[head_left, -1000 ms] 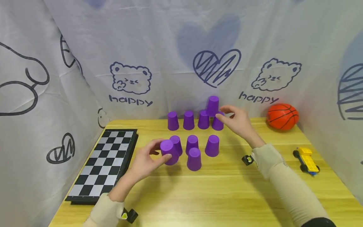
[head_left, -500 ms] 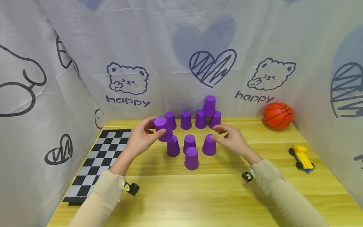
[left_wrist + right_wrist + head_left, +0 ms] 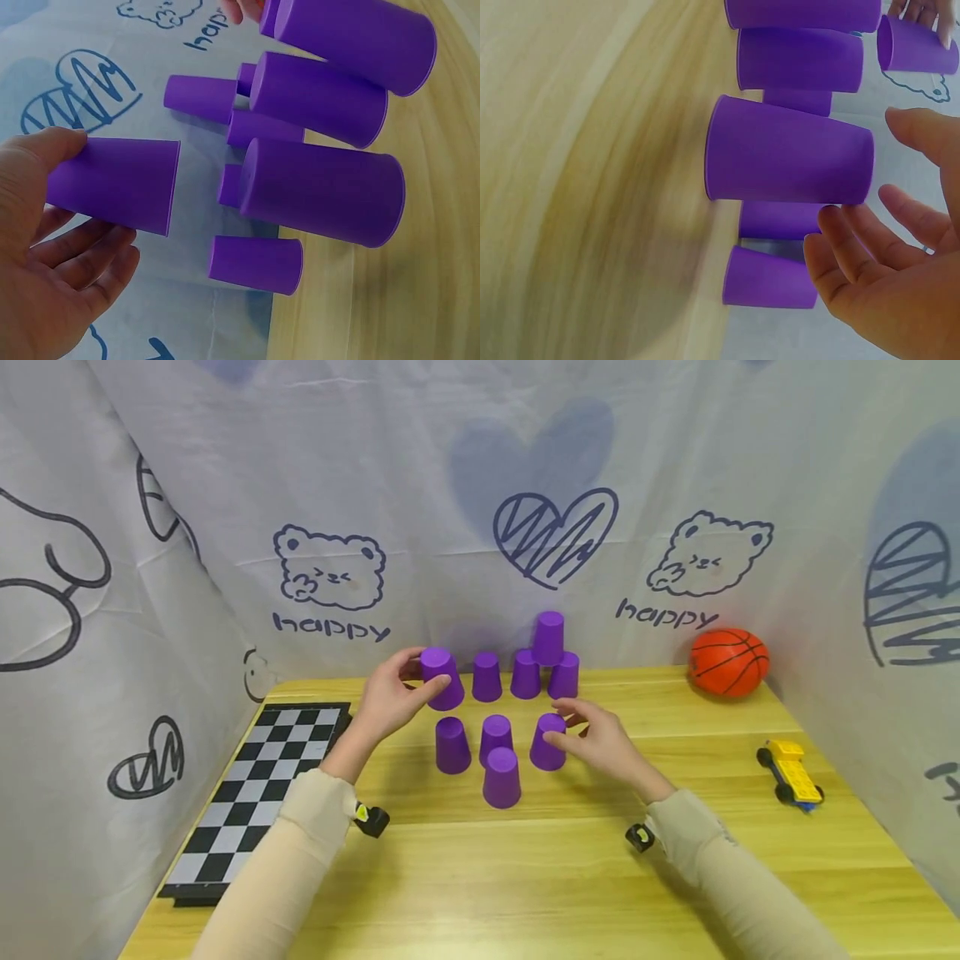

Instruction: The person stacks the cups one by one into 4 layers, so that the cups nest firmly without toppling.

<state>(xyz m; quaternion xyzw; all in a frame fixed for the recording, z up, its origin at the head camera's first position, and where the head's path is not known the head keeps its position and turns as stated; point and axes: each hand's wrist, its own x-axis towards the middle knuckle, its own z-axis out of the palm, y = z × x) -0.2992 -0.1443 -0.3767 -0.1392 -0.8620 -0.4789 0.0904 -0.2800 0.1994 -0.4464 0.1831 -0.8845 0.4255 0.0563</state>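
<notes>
My left hand (image 3: 390, 697) pinches a purple cup (image 3: 444, 681) upside down between thumb and fingers, lifted clear of the table in the left wrist view. In the head view it covers the leftmost cup of the back row, which the left wrist view shows as a separate cup (image 3: 255, 264). My right hand (image 3: 603, 743) is around the right cup (image 3: 547, 743) of the middle row, fingertips at its side and thumb apart from it in the right wrist view. One purple cup (image 3: 549, 637) rests across the two right cups of the back row.
Two more middle-row cups (image 3: 452, 746) stand to the left, and a single cup (image 3: 502, 778) is in front. A chessboard (image 3: 258, 793) lies on the left. At the right are an orange basketball (image 3: 729, 662) and a yellow toy car (image 3: 792, 774). A printed cloth hangs behind.
My left hand has carried its cup back and up from the front row to above the back row's left end. My right hand has left the raised cup and come forward to the middle-row cup.
</notes>
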